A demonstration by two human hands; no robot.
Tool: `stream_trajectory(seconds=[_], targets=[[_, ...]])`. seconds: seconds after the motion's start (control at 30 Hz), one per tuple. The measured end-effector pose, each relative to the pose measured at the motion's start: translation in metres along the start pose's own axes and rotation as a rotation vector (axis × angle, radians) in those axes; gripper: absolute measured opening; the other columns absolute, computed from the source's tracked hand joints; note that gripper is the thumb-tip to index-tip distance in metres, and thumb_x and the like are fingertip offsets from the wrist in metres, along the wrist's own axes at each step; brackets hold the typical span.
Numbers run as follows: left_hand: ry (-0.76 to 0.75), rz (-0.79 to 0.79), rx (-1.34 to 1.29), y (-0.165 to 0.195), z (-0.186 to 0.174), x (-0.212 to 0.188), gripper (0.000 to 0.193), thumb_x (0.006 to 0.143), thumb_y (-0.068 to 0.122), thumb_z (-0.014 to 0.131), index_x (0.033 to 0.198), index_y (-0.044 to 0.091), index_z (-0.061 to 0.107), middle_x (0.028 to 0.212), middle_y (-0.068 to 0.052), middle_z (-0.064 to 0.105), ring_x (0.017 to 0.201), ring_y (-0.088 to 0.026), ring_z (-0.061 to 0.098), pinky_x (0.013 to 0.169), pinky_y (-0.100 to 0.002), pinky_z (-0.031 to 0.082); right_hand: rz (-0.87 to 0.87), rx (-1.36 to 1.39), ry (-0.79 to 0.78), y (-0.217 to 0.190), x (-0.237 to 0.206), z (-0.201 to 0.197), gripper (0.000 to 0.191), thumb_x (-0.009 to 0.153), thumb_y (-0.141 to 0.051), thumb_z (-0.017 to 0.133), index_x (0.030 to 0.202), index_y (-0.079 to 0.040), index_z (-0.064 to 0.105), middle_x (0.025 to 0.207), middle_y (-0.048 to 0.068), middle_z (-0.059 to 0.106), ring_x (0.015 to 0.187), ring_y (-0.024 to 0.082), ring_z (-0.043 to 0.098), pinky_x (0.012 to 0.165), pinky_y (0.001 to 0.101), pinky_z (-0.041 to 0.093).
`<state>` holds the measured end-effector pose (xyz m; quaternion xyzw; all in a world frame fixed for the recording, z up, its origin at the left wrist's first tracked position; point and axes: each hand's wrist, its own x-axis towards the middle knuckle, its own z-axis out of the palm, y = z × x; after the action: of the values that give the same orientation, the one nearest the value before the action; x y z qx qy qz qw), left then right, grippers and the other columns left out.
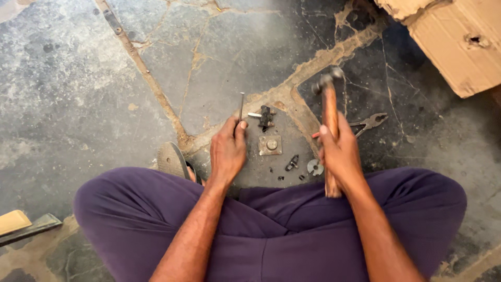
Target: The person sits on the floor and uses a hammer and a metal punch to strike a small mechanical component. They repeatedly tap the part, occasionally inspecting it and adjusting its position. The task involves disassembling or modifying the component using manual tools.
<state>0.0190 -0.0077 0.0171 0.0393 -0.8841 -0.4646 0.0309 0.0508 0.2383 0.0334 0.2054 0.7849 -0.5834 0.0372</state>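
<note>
My right hand (340, 151) grips a wooden-handled hammer (329, 109), its metal head raised and blurred above the floor. My left hand (228, 148) holds a thin metal rod (241, 108) upright, like a punch or long nail, its upper end pointing away from me. Between my hands a small square metal plate (270, 145) with a round boss lies on the stone floor. A dark metal fitting (266, 118) with a pale pin sits just beyond it. I sit cross-legged in purple trousers.
Pliers (371, 122) lie right of the hammer. A round metal washer (314, 167) and small dark bits (291, 163) lie near my right wrist. A sandal (172, 160) sits by my left knee. Torn cardboard (459, 36) lies top right, a tool (26, 225) at far left.
</note>
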Motion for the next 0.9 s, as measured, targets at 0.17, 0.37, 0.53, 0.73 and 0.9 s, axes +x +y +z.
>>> stream_trajectory(seconds=[0.17, 0.37, 0.53, 0.73, 0.9], targets=[[-0.023, 0.195, -0.238, 0.007, 0.004, 0.000, 0.019, 0.097, 0.017, 0.071, 0.112, 0.008, 0.078, 0.098, -0.011, 0.074, 0.089, -0.021, 0.069, 0.075, -0.034, 0.055, -0.208, -0.415, 0.098, 0.015, 0.028, 0.011, 0.061, 0.100, -0.025, 0.060, 0.154, -0.006, 0.040, 0.104, 0.026, 0.073, 0.091, 0.038, 0.073, 0.082, 0.0466, 0.055], [-0.158, 0.170, -0.222, 0.015, 0.013, -0.003, 0.012, 0.100, 0.011, 0.066, 0.111, 0.006, 0.070, 0.088, -0.011, 0.075, 0.078, -0.019, 0.073, 0.069, -0.032, 0.055, -0.209, -0.376, 0.109, 0.030, 0.018, 0.019, 0.056, 0.099, -0.026, 0.061, 0.151, -0.009, 0.047, 0.115, 0.027, 0.071, 0.108, 0.046, 0.069, 0.090, 0.0495, 0.053], [-0.252, 0.194, -0.198, 0.018, 0.021, -0.006, 0.014, 0.103, 0.010, 0.062, 0.115, 0.005, 0.065, 0.087, -0.016, 0.073, 0.078, -0.024, 0.075, 0.069, -0.035, 0.055, -0.154, -0.359, 0.118, 0.026, 0.016, 0.019, 0.056, 0.098, -0.026, 0.062, 0.149, -0.010, 0.048, 0.119, 0.027, 0.069, 0.112, 0.045, 0.067, 0.092, 0.0495, 0.052], [-0.218, 0.317, -0.135, 0.017, 0.025, -0.009, 0.013, 0.101, 0.010, 0.063, 0.113, 0.004, 0.060, 0.096, -0.018, 0.074, 0.085, -0.033, 0.075, 0.071, -0.040, 0.056, -0.115, -0.371, 0.104, 0.021, 0.017, 0.020, 0.057, 0.097, -0.027, 0.063, 0.149, -0.010, 0.048, 0.119, 0.028, 0.069, 0.111, 0.046, 0.067, 0.092, 0.0503, 0.051], [-0.194, 0.288, -0.096, 0.015, 0.023, -0.009, 0.013, 0.102, 0.009, 0.063, 0.114, 0.004, 0.060, 0.093, -0.018, 0.073, 0.083, -0.034, 0.075, 0.069, -0.040, 0.056, -0.274, -0.442, 0.092, 0.019, 0.013, 0.020, 0.059, 0.098, -0.020, 0.064, 0.151, -0.005, 0.043, 0.117, 0.031, 0.068, 0.109, 0.049, 0.065, 0.089, 0.0531, 0.052]])
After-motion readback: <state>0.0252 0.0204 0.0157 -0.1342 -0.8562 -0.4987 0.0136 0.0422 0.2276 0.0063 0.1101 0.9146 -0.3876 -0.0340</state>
